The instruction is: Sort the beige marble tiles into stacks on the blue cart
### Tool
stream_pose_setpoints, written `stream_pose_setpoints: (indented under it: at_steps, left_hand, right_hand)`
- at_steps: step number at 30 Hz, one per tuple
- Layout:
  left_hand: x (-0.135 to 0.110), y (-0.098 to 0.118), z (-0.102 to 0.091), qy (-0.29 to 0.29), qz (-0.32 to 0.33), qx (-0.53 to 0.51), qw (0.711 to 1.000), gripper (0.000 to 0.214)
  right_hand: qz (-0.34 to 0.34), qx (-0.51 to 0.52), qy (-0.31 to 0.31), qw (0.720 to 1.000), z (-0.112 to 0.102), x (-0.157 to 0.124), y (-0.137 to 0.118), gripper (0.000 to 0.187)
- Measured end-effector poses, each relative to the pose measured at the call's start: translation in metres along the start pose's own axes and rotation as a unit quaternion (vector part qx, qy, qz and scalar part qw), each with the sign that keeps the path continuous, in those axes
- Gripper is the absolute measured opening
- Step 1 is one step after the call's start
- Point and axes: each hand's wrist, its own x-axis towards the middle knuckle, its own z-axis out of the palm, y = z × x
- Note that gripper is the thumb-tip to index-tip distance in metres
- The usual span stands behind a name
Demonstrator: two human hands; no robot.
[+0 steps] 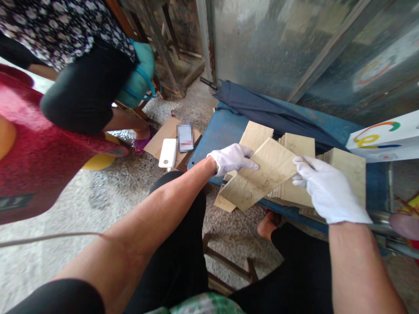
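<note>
A thin beige rectangular board (258,174), dark-smudged on its face, is held tilted in front of me. My right hand (330,187), in a white glove, pinches its right corner. At the upper left edge, my left hand (232,160), also gloved in white, grips the same board, with some of its fingertips hidden. Behind and below are more such boards: a left stack (257,134) partly covered, a middle stack (297,144) and a right stack (350,170). They lie on a blue bench (209,133).
A folded dark umbrella (258,107) lies along the bench's back. A white power bank (167,152) and a phone (185,137) rest on a cardboard box (157,141) to the left. Another person (85,83) sits at upper left, near a red object (42,148). A printed white sign (389,137) stands right.
</note>
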Motion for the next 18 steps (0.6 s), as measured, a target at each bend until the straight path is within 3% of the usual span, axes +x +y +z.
stream_pose_setpoints:
  at_steps: [6,10,12,15,18]
  left_hand:
    - [-0.006,-0.001,0.0,-0.043,-0.007,0.02,0.999,0.029]
    - [-0.007,0.001,-0.006,-0.1,-0.009,0.129,0.987,0.031]
    - [-0.008,0.003,-0.009,-0.126,-0.015,0.243,0.962,0.029]
    - [-0.007,0.004,-0.011,-0.163,-0.033,0.418,0.893,0.025]
    - [-0.006,0.001,-0.012,-0.18,-0.031,0.476,0.86,0.025]
  right_hand:
    - [0.006,-0.054,-0.112,0.992,-0.01,-0.005,-0.002,0.05]
    - [0.006,-0.094,-0.183,0.979,-0.006,-0.008,0.004,0.048]
    - [0.013,-0.113,-0.211,0.971,0.004,-0.009,0.01,0.049]
    - [0.029,-0.148,-0.243,0.958,0.028,-0.01,0.025,0.048]
    - [0.019,-0.235,-0.241,0.941,0.054,-0.012,0.044,0.041]
